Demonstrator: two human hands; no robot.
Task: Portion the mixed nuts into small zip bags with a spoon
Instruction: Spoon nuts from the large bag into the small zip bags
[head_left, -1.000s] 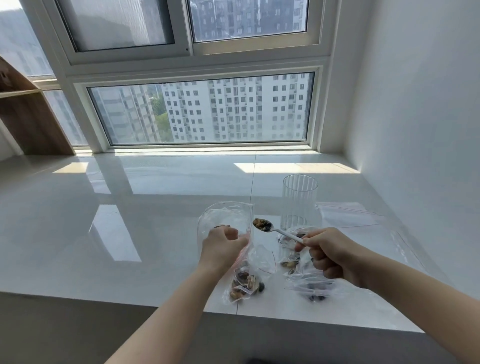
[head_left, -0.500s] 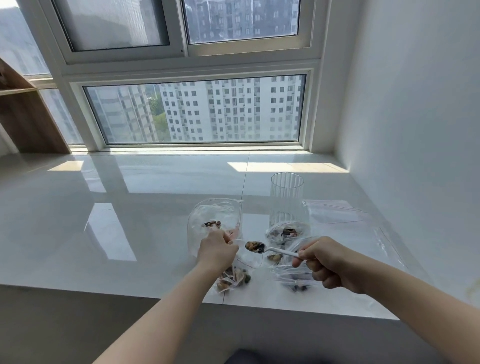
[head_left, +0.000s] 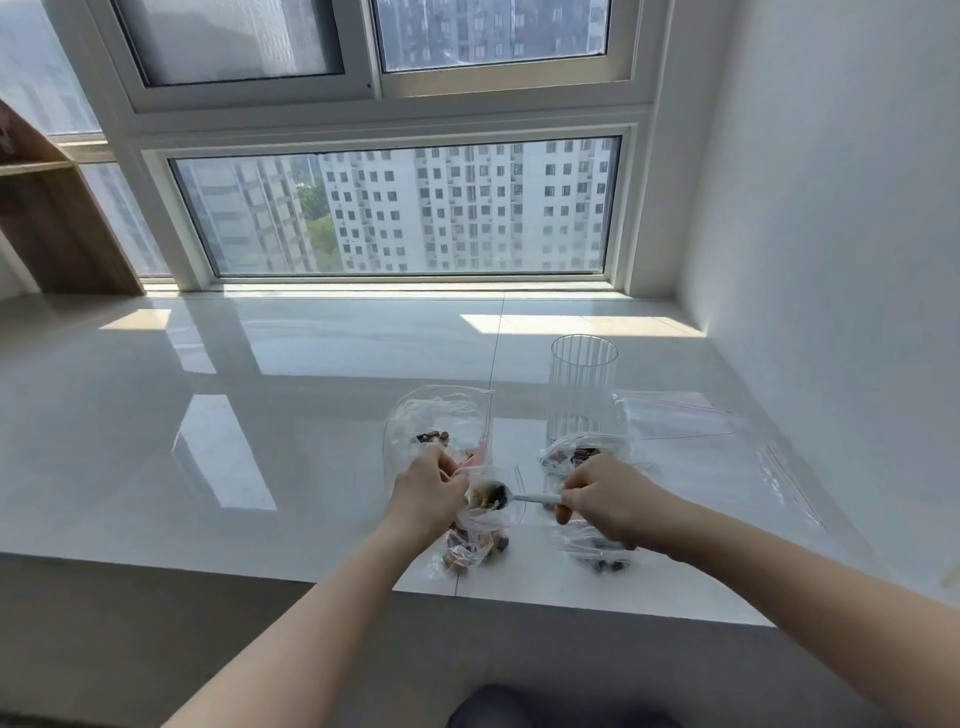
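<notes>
Since half a second ago the loaded spoon has travelled leftward and down, so its bowl of mixed nuts now sits at the mouth of the small zip bag rather than hovering between the hands.

Nearest the counter edge, that small bag hangs with a cluster of nuts already in its bottom, resting on the white counter. To its right a second filled bag lies flat, partly under the wrist. The left hand pinches the bag's upper lip with curled fingers, holding the mouth open. The right hand grips the white spoon handle between thumb and curled fingers.

The film is thin, limp and slippery, so the bag will collapse unless held at the stiffer zip rim, where the left hand appears to have it; the glare makes the exact pinch point hard to confirm. The nuts are light, hard and loose, and will roll off if the spoon tips too soon.

Farther back stands the large source bag, nearly empty, with a few nuts inside. Another filled bag sits behind the right hand, then a ribbed clear glass, with flat empty zip bags beside it.
</notes>
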